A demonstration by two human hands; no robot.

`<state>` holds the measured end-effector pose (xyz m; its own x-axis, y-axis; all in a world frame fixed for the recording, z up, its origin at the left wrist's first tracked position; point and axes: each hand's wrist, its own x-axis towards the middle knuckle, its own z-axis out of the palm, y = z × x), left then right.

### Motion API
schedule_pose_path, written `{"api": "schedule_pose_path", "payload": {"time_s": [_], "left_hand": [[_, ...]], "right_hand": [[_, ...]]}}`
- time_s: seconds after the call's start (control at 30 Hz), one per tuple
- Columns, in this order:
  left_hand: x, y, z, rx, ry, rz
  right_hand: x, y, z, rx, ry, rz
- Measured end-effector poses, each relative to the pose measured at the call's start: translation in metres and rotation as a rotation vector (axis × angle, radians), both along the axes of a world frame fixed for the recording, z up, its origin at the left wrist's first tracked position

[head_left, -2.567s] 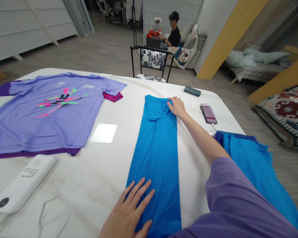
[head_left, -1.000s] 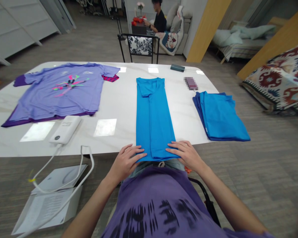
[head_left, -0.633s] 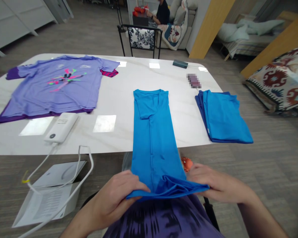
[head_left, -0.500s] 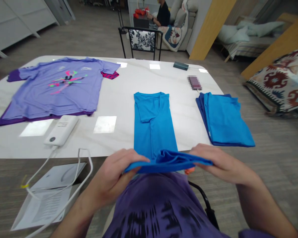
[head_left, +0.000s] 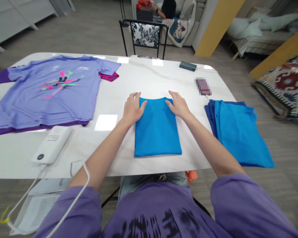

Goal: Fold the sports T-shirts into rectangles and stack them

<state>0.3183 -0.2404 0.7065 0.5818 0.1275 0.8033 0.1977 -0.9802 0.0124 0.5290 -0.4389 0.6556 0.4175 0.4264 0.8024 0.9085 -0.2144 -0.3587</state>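
A bright blue shirt (head_left: pixel 157 132), folded into a neat rectangle, lies flat on the white table (head_left: pixel 124 162) in front of me. At its far left corner rests my left hand (head_left: pixel 134 107), fingers spread, thumb on the fabric. My right hand (head_left: pixel 178 104) lies at the far right corner in the same way, fingers apart and thumb on the cloth. Neither hand grips the shirt. Right of it, folded blue clothes (head_left: pixel 240 132) are stacked and hang partly over the table's edge. To the left, a lavender T-shirt (head_left: pixel 72 99) with a colourful print is spread out over a dark purple garment.
A white device (head_left: pixel 53 143) with a cable stands near the front left edge. A blurred phone-like item (head_left: pixel 203 86) and a dark box (head_left: pixel 188 66) lie at the far right. Beyond the table are a chair (head_left: pixel 145 34) and a seated person (head_left: pixel 167 10).
Both hands have moved forward, laying the near end of the blue shirt over its far end and letting go of it. The shirt is now a shorter rectangle. My view has shifted slightly.
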Motion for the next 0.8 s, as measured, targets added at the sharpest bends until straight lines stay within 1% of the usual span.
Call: {"api": "schedule_pose_path", "payload": {"time_s": [0.07,0.13,0.2,0.27,0.33,0.4,0.43,0.5,0.57,0.63,0.7,0.77,0.8], "left_hand": [[0.001,0.003,-0.021,0.085,0.101,-0.004],[-0.001,0.003,-0.038,0.112,0.201,0.013],[-0.002,0.005,-0.047,0.087,0.270,0.059],[0.000,0.009,-0.049,0.058,0.314,0.088],[0.002,0.013,-0.046,0.043,0.333,0.081],[0.003,0.017,-0.040,0.027,0.268,0.073],[0.002,0.020,-0.036,0.014,0.195,0.085],[0.000,0.028,-0.027,-0.039,0.011,0.152],[0.000,0.042,-0.018,-0.126,-0.107,0.232],[0.006,0.057,-0.008,-0.166,-0.091,0.241],[0.016,0.068,0.000,-0.168,-0.030,0.235],[0.026,0.070,0.005,-0.201,0.011,0.187],[0.029,0.067,0.007,-0.229,0.019,0.152]], "right_hand": [[-0.005,0.010,-0.018,-0.085,-0.040,-0.008],[-0.011,0.014,-0.035,-0.168,-0.040,0.011],[-0.016,0.018,-0.047,-0.220,-0.019,0.022],[-0.016,0.020,-0.053,-0.238,-0.016,0.030],[-0.015,0.021,-0.053,-0.218,-0.013,0.012],[-0.012,0.017,-0.049,-0.143,0.046,-0.068],[-0.010,0.014,-0.046,-0.095,0.102,-0.129],[-0.006,0.006,-0.039,-0.026,0.237,-0.241],[0.000,0.000,-0.031,-0.033,0.351,-0.277],[0.007,-0.003,-0.024,-0.087,0.408,-0.236],[0.013,-0.002,-0.019,-0.146,0.406,-0.168],[0.015,-0.002,-0.016,-0.171,0.382,-0.090],[0.014,-0.003,-0.014,-0.160,0.374,-0.044]]}}
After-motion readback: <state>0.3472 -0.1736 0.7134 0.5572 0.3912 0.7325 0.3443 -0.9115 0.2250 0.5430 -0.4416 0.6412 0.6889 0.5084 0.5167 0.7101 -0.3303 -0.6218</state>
